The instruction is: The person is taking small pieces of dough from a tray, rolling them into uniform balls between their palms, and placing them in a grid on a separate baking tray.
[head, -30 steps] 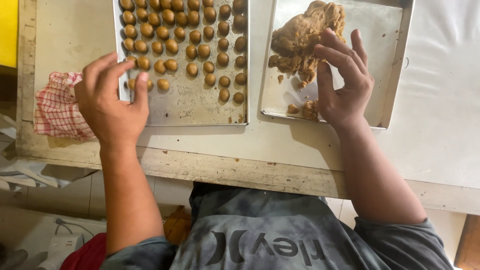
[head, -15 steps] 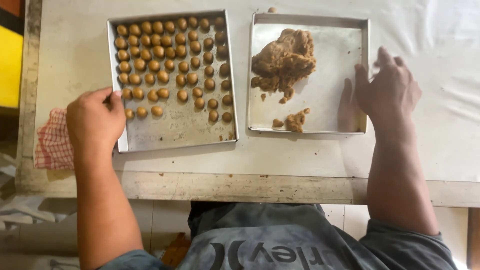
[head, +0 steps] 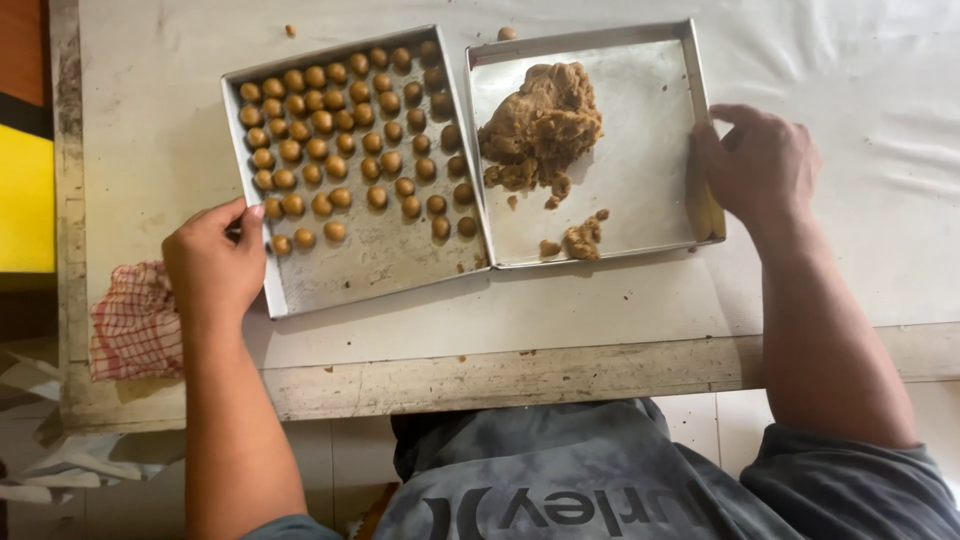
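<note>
While left hand (head: 212, 268) grips one tray (head: 300, 295), right hand (head: 760, 165) grips another (head: 640, 245).

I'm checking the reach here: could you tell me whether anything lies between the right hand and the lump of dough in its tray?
Nothing visible does. The right hand grips the tray's right rim, and only bare metal separates it from the dough lump.

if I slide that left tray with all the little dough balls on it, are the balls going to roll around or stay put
Probably mostly stay put. The dough balls look soft and sit in neat rows on the flat metal tray, so they likely stick a bit. A quick shove could still roll some, being round. The left hand grips only one edge, so the tray may pivot.
</note>
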